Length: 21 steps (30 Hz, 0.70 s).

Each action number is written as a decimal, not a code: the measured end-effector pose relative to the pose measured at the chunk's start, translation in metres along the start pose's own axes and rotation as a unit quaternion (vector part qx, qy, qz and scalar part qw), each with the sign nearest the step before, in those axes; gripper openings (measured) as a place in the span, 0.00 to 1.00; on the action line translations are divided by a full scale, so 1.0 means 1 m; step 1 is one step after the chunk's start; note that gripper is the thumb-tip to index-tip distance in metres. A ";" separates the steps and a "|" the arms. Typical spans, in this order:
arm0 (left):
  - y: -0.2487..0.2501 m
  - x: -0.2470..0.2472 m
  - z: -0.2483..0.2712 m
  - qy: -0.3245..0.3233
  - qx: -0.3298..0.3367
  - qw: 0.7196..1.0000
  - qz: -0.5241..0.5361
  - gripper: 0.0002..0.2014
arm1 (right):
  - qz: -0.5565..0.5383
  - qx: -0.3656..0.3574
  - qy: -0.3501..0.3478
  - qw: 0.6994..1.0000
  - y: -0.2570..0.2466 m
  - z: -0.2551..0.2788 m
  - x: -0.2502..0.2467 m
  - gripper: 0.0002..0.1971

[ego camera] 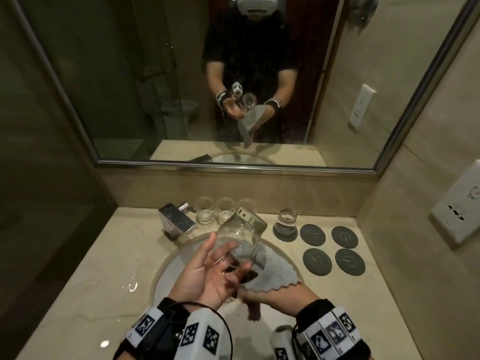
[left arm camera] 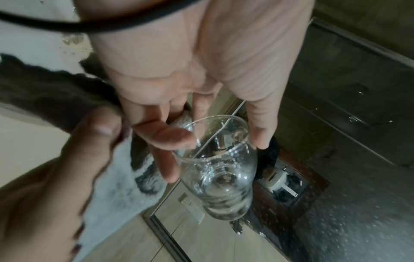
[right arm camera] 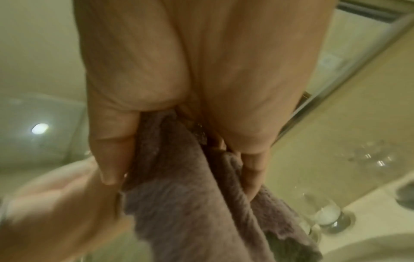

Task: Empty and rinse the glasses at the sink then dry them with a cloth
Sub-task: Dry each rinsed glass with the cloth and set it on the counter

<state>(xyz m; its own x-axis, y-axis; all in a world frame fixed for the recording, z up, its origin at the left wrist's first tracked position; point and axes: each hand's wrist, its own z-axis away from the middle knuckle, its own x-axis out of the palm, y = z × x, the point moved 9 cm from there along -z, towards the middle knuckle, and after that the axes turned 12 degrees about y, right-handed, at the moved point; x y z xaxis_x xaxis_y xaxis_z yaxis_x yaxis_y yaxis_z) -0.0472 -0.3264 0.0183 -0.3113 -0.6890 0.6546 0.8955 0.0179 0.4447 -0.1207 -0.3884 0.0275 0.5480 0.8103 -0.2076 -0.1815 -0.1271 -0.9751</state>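
Wrist bands with printed markers sit nearest, at the bottom of the head view. Just beyond, the left hand [ego camera: 207,276] holds a clear glass [ego camera: 240,241] tilted over the sink [ego camera: 166,271], thumb on one side and fingers curled round the base end, mouth pointing far and up. The right hand [ego camera: 275,298] is bunched round a grey cloth [ego camera: 272,271], which hangs beneath the glass. Judged step: drying. It is best done with the cloth pushed inside the mouth and the glass turned against it while the hold stays firm; wet glass is likely slippery.

The held glass appears empty; droplets are seen on its wall in the left wrist view. On the far counter [ego camera: 117,242], three tumblers [ego camera: 224,210] are seen, liquid at the bottom of at least two. Further right, a glass on a coaster [ego camera: 287,220] appears empty. Four bare coasters [ego camera: 331,249] lie to its right.
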 end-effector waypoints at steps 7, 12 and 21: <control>0.023 -0.002 -0.001 0.014 0.073 0.996 -0.052 0.26 | -0.231 0.020 0.199 0.952 0.023 -0.006 -0.075 0.43; 0.022 0.004 -0.008 0.011 0.113 0.980 -0.163 0.26 | -0.175 -0.023 0.221 0.959 0.005 -0.016 -0.085 0.36; -0.011 0.039 -0.037 0.021 0.095 0.962 -0.254 0.22 | -0.271 -0.005 0.285 0.919 0.021 -0.020 -0.106 0.22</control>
<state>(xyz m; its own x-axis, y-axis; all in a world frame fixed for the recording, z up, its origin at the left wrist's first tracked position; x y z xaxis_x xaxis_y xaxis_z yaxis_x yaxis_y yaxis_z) -0.0572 -0.3801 0.0166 -0.6767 -0.6721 0.3005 0.5564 -0.1995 0.8066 -0.1662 -0.4887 0.0276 0.8951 0.3246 0.3057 0.2509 0.2001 -0.9471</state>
